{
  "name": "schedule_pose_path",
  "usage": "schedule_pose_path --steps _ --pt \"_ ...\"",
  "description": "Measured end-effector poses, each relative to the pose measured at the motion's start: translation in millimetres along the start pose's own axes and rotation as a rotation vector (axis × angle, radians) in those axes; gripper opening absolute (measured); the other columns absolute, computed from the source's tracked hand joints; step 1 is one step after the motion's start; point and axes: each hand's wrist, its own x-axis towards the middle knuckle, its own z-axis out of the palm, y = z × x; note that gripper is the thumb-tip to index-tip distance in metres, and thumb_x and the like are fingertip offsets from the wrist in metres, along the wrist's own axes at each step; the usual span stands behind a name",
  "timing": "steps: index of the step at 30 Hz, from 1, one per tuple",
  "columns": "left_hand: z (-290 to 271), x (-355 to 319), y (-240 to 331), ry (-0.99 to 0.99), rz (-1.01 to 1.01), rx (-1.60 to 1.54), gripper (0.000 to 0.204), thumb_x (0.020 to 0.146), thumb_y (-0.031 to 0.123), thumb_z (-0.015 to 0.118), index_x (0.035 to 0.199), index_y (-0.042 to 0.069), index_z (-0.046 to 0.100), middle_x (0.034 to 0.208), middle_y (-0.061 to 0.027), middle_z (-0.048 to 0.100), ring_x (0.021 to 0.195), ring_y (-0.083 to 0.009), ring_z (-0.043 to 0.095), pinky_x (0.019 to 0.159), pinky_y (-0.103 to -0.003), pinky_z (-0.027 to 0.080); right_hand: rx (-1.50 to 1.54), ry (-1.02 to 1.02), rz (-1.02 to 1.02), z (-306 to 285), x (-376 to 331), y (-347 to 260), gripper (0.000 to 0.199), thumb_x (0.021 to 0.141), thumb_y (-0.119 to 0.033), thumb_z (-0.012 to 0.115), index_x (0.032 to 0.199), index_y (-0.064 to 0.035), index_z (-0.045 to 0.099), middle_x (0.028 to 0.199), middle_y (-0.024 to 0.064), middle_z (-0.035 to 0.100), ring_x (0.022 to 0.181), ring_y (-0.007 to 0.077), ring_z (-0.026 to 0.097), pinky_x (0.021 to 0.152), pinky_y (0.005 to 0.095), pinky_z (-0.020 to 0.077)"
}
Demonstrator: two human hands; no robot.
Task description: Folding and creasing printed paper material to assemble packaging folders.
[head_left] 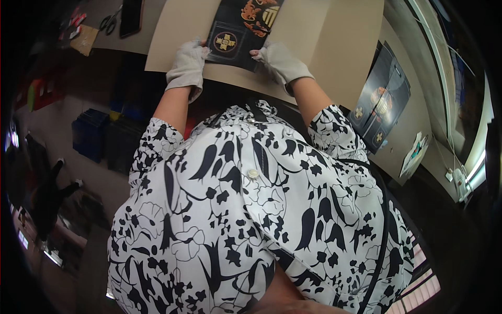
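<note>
A black printed sheet (pixel 230 52) with a round gold emblem and orange flame-like patterns lies over a large beige board (pixel 175 31). Its far end runs out of the picture at the top. My left hand (pixel 188 64), in a white glove with bare fingertips, grips the sheet's near left corner. At the near right corner, my right hand (pixel 283 62) holds the edge in the same way, the thumb on top. Most fingers of both hands are hidden by the gloves and the sheet.
Another black printed sheet (pixel 380 99), creased down its length, lies to the right. Scissors (pixel 110 22) and a black phone (pixel 131 18) lie at the upper left, near a tan piece (pixel 84 40). Blue boxes (pixel 90 133) stand lower on the left. A cable (pixel 380 230) hangs down my right side.
</note>
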Motion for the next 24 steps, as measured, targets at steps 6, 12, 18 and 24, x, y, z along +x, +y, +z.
schedule_pose_path --steps 6,12,18,24 --pt "-18 -9 -11 -0.062 0.155 0.197 0.04 0.096 0.012 0.074 0.133 -0.001 0.067 0.102 -0.0043 0.07 0.084 -0.0096 0.06 0.078 -0.022 0.05 -0.11 -0.137 -0.273 -30 -31 -39 0.048 0.085 -0.052 0.081 0.071 -0.0065 0.074 0.066 0.0103 0.07 0.061 0.0237 0.067 0.058 0.0403 0.0492" --pt "-9 -38 -9 0.065 0.725 0.712 0.065 0.087 0.025 0.082 0.146 0.008 0.06 0.141 -0.0221 0.063 0.131 -0.0387 0.06 0.11 -0.045 0.048 -0.432 -0.188 -0.304 -22 -25 -34 0.034 0.098 -0.042 0.062 0.106 -0.0142 0.08 0.104 0.0169 0.076 0.099 0.0363 0.073 0.087 0.0465 0.0563" --pt "4 -52 23 -0.079 0.948 1.258 0.079 0.082 0.045 0.083 0.152 0.018 0.056 0.162 -0.0218 0.042 0.15 -0.0386 0.041 0.12 -0.045 0.038 -0.347 -0.19 -0.254 -16 -21 -31 0.039 0.089 -0.048 0.069 0.087 -0.0103 0.081 0.093 0.0184 0.076 0.091 0.0375 0.072 0.08 0.0467 0.0545" --pt "13 -43 20 -0.076 1.018 1.198 0.079 0.081 0.046 0.083 0.151 0.022 0.057 0.162 -0.0231 0.042 0.151 -0.0406 0.039 0.12 -0.046 0.038 -0.32 -0.141 -0.124 -16 -22 -39 0.035 0.087 -0.045 0.07 0.086 -0.0117 0.081 0.09 0.0166 0.076 0.09 0.0353 0.073 0.079 0.046 0.055"
